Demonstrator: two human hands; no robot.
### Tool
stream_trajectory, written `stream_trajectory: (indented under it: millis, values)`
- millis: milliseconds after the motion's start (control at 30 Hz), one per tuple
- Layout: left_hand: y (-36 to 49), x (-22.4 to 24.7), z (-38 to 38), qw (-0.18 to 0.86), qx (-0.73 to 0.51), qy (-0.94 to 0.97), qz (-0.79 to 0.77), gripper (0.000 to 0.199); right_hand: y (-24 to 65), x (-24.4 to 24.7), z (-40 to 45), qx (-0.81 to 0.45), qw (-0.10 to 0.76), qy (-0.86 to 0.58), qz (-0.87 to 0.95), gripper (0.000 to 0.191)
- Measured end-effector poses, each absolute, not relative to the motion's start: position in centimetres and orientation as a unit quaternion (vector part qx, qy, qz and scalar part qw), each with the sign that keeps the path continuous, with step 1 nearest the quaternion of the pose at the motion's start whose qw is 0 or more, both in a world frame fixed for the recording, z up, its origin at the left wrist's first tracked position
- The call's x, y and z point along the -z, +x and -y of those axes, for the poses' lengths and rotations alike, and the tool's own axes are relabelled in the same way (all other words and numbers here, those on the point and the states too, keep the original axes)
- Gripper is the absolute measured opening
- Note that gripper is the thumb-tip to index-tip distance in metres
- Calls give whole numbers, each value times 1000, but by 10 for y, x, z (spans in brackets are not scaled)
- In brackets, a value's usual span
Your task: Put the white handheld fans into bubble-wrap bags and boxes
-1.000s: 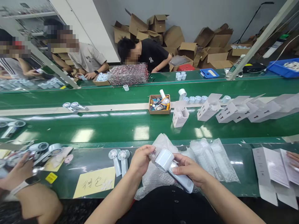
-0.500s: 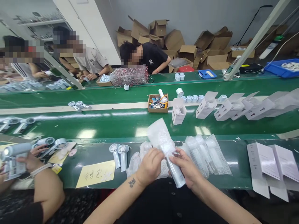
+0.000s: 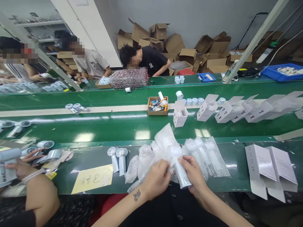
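My right hand (image 3: 193, 171) is wrapped round the pale blue handle of a handheld fan (image 3: 181, 175). The fan's upper end is inside a clear bubble-wrap bag (image 3: 166, 138), which points up and away from me. Beside it, my left hand (image 3: 157, 179) is closed at the lower left edge of the bag, its fingertips partly hidden. Several loose bubble bags (image 3: 145, 154) lie behind my left hand. Wrapped fans (image 3: 214, 156) rest to the right of my right hand. Two bare fans (image 3: 121, 160) lie to the left, above a yellow paper sign (image 3: 93, 179).
Flattened white boxes (image 3: 262, 167) lie at the right. Across the green conveyor (image 3: 113, 129) stand open white boxes (image 3: 180, 118) and a cardboard tray (image 3: 157, 112) of parts. A co-worker's arm (image 3: 42, 186) is at the left; other people sit opposite.
My left hand has moved slightly down, and the fan's handle stands a little more upright. The bag now sits lower on the fan's upper end. The whole view has shifted slightly.
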State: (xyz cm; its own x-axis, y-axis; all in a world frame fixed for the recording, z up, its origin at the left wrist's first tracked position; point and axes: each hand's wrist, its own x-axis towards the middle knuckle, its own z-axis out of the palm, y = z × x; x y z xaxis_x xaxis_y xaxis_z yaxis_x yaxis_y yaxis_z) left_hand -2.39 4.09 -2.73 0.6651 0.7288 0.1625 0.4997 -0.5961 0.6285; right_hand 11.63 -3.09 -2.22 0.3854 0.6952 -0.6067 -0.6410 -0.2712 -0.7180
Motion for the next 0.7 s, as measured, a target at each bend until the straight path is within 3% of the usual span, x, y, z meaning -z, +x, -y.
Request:
stream_trajectory:
  millis: [200,333,400,467,600,700]
  values:
    - [-9,0,-50,518,-200,725,-408,11,122,27,33,-651,478,-585,70,33]
    - [-14,-24,-56,609,-170,659,-408,10,159,-23,52,-553,399,-649,336,26]
    - [-21,-43,-53,654,-151,638,-377,10,185,-50,66,-594,346,-600,409,22]
    - [-24,-61,-49,672,-149,655,-312,12,207,-61,78,-680,339,-544,356,25]
    - [-7,-82,-36,655,-167,722,-148,23,207,-37,86,-677,460,-568,81,39]
    - [17,-82,-22,645,-115,755,-8,30,178,-19,80,-723,453,-521,19,46]
